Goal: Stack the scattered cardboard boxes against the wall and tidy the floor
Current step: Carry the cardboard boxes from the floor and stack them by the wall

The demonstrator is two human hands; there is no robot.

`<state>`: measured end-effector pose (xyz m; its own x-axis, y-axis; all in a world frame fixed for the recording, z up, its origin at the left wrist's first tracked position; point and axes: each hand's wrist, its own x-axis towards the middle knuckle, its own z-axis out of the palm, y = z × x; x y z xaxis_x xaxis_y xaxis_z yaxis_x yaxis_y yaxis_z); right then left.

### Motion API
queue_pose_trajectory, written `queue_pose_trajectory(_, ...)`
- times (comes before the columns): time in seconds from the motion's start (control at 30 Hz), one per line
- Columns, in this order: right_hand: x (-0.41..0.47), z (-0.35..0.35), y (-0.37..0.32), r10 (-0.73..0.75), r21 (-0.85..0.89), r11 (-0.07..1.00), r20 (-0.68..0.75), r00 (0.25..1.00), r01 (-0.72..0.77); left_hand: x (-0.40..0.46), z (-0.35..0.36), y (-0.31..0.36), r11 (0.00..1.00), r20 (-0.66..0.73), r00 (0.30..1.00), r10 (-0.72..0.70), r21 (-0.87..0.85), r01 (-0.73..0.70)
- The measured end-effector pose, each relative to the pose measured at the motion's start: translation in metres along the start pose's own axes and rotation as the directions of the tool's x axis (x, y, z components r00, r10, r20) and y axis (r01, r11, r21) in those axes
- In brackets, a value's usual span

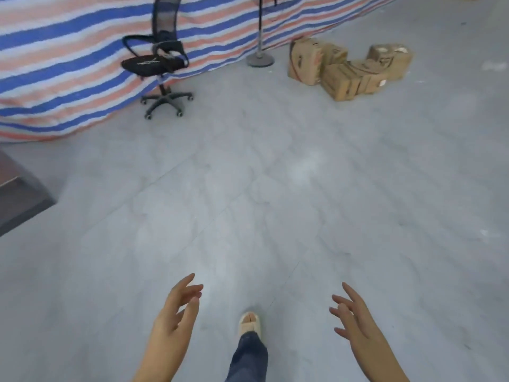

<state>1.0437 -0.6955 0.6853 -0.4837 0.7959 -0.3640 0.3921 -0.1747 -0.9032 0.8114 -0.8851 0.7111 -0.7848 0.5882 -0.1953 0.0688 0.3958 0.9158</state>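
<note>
Far across the grey floor [275, 188], near the striped tarp [68, 78] that hangs like a wall, we see the cardboard boxes [349, 67] heaped in a loose cluster, some tilted and leaning on each other, just right of a round-based pole stand [260, 57]. Left of the stand a black office chair [159, 59] sits close against the tarp. Low in our view we hold both hands out over the floor: our left hand [176, 312] and right hand [355, 318] each have fingers spread and relaxed, gripping nothing, well apart from the boxes. Between them one foot [249, 322] in a pale sandal is on the floor
</note>
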Motion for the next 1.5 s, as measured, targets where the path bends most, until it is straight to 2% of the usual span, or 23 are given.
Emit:
queue_pose_trajectory(0.27, 0.122, -0.025, -0.06, -0.024, 0.024, 0.999, -0.199, 0.98, 0.029, 0.164, 0.048, 0.062, 0.996, 0.134, 0.987, 0.087, 0.009, -0.089)
queue_pose_trajectory(0.43, 0.173, -0.068, -0.074, 0.065, 0.147, 0.989, -0.348, 0.935, -0.014, 0.246, 0.108, 0.111, 0.991, 0.287, 0.951, 0.114, 0.034, -0.13)
queue_pose_trajectory(0.53, 0.212, -0.107, -0.077, 0.112, 0.192, 0.981, -0.38, 0.918, -0.04, 0.29, 0.157, 0.139, 0.988, 0.336, 0.932, 0.132, 0.036, -0.153)
queue_pose_trajectory(0.77, 0.332, -0.232, -0.097, 0.107, 0.126, 0.99, -0.422, 0.9, -0.059, 0.366, 0.301, 0.201, 0.988, 0.296, 0.943, 0.152, -0.047, -0.145)
queue_pose_trajectory(0.97, 0.431, -0.348, -0.128, 0.081, 0.035, 0.997, -0.39, 0.917, -0.073, 0.421, 0.414, 0.255, 0.995, 0.293, 0.951, 0.103, -0.017, -0.103)
queue_pose_trajectory(1.2, 0.545, -0.414, -0.142, 0.077, 0.021, 0.997, -0.345, 0.935, -0.075, 0.505, 0.498, 0.3, 0.998, 0.259, 0.964, 0.063, 0.006, -0.067)
queue_pose_trajectory(1.4, 0.666, -0.467, -0.153, 0.107, 0.108, 0.992, -0.411, 0.906, -0.068, 0.614, 0.581, 0.344, 0.997, 0.285, 0.956, 0.074, -0.009, -0.075)
queue_pose_trajectory(1.5, 0.734, -0.5, -0.174, 0.123, 0.121, 0.99, -0.449, 0.885, -0.075, 0.68, 0.626, 0.392, 0.991, 0.319, 0.939, 0.131, -0.023, -0.13)
